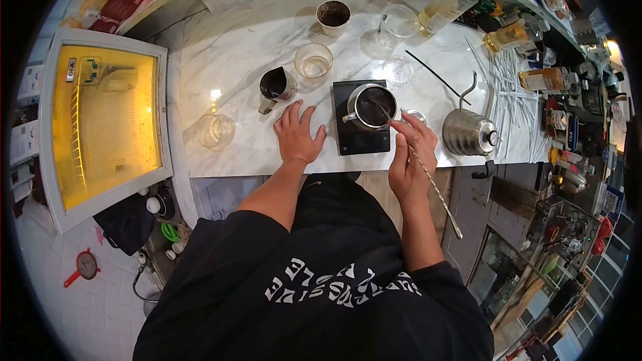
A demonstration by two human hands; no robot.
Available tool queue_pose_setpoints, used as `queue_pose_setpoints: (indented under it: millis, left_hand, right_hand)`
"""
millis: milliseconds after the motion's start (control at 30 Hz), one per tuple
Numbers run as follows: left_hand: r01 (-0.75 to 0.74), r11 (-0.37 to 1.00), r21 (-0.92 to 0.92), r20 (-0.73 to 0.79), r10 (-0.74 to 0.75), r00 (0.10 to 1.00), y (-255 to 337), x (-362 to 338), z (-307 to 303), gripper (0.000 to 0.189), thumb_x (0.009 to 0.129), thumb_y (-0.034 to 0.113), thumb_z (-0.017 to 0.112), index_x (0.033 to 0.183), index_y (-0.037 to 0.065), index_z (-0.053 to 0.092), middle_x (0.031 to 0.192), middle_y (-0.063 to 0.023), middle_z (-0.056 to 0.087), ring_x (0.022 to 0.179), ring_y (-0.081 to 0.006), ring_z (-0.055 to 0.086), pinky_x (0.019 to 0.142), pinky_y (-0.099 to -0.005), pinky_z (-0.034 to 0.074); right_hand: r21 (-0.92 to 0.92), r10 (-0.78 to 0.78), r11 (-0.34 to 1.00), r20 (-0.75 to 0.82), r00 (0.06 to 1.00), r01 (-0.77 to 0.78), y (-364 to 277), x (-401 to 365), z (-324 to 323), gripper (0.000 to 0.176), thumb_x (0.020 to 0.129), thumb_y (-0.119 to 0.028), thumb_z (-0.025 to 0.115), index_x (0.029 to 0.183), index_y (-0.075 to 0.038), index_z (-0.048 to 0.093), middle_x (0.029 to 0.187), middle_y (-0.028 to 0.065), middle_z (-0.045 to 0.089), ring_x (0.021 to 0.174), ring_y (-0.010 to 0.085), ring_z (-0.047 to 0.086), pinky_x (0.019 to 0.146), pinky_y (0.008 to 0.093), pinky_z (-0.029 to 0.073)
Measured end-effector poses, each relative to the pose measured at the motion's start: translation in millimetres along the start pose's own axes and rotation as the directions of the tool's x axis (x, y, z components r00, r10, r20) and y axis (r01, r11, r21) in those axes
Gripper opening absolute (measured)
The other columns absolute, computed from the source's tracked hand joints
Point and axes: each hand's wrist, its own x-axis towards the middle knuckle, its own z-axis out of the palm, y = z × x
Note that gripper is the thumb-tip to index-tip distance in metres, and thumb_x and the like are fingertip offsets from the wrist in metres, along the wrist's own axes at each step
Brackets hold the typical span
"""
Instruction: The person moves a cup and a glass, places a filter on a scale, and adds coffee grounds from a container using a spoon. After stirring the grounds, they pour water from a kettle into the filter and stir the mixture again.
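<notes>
My right hand (413,154) is closed on a long twisted bar spoon (435,190), its upper end dipping into dark liquid in a metal cup (372,106). That cup stands on a black scale (362,142). My left hand (299,135) lies on the marble counter with its fingers spread, holding nothing. Just beyond its fingertips is a small metal pitcher (278,85) with dark contents. A clear glass (313,62) stands behind the pitcher, and a paper cup (333,17) with dark contents is farther back.
A gooseneck kettle (470,131) stands at the right, beside many wrapped straws (511,100). One black straw (438,77) lies behind the kettle. Another glass (215,131) is at the left, near a yellow-lit fridge door (110,127). Bottles (449,5) line the back right.
</notes>
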Motion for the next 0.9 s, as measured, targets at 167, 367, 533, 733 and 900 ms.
queue_pose_setpoints:
  millis: [167, 367, 533, 733, 900]
  left_hand:
    - [0.001, 1.0, -0.009, -0.008, -0.001, 1.0, 0, 0, 0, 0.057, 0.086, 0.04, 0.078, 0.138, 0.019, 0.065, 0.153, -0.0103, 0.051, 0.145, -0.0319, 0.042, 0.116, -0.0521, 0.031]
    - [0.006, 1.0, -0.017, 0.003, -0.006, 1.0, 1, 1, -1, 0.057, 0.086, 0.039, 0.077, 0.138, 0.019, 0.064, 0.154, -0.0097, 0.05, 0.146, -0.0324, 0.041, 0.117, -0.0525, 0.03]
    - [0.01, 1.0, -0.021, 0.02, -0.009, 1.0, 0, 0, 0, 0.058, 0.086, 0.039, 0.077, 0.139, 0.019, 0.063, 0.155, -0.0094, 0.048, 0.146, -0.0331, 0.041, 0.117, -0.0539, 0.029]
    - [0.005, 1.0, -0.022, 0.014, -0.005, 1.0, -1, -1, 1, 0.059, 0.086, 0.039, 0.077, 0.139, 0.02, 0.063, 0.155, -0.009, 0.049, 0.146, -0.033, 0.041, 0.116, -0.0544, 0.029]
    - [0.001, 1.0, -0.022, 0.006, -0.001, 1.0, -1, 0, 1, 0.059, 0.086, 0.039, 0.078, 0.139, 0.02, 0.062, 0.155, -0.0088, 0.048, 0.146, -0.0329, 0.041, 0.116, -0.0544, 0.03]
  right_hand:
    - [-0.018, 0.011, 1.0, -0.053, 0.999, -0.012, 6, -2, -7, 0.016, 0.1, -0.001, 0.065, 0.112, -0.004, 0.075, 0.109, 0.0088, 0.078, 0.119, 0.0317, 0.071, 0.105, 0.0459, 0.042]
    - [-0.007, -0.068, 0.998, 0.002, 0.998, 0.068, 1, -4, 1, 0.016, 0.1, -0.001, 0.064, 0.111, -0.004, 0.075, 0.108, 0.0087, 0.079, 0.119, 0.0318, 0.071, 0.104, 0.0474, 0.043]
    - [-0.016, -0.004, 1.0, -0.06, 0.998, 0.003, 6, -2, -2, 0.015, 0.1, -0.002, 0.065, 0.111, -0.005, 0.075, 0.107, 0.0076, 0.079, 0.12, 0.0313, 0.071, 0.105, 0.0474, 0.041]
    - [-0.011, -0.03, 1.0, -0.029, 0.999, 0.029, 3, -4, 2, 0.015, 0.1, -0.003, 0.064, 0.11, -0.004, 0.075, 0.107, 0.0066, 0.079, 0.12, 0.0308, 0.07, 0.106, 0.0476, 0.041]
    - [-0.025, 0.001, 1.0, -0.054, 0.999, -0.002, 3, -2, -4, 0.016, 0.1, -0.002, 0.065, 0.111, -0.005, 0.075, 0.108, 0.0059, 0.079, 0.119, 0.0303, 0.071, 0.103, 0.0475, 0.042]
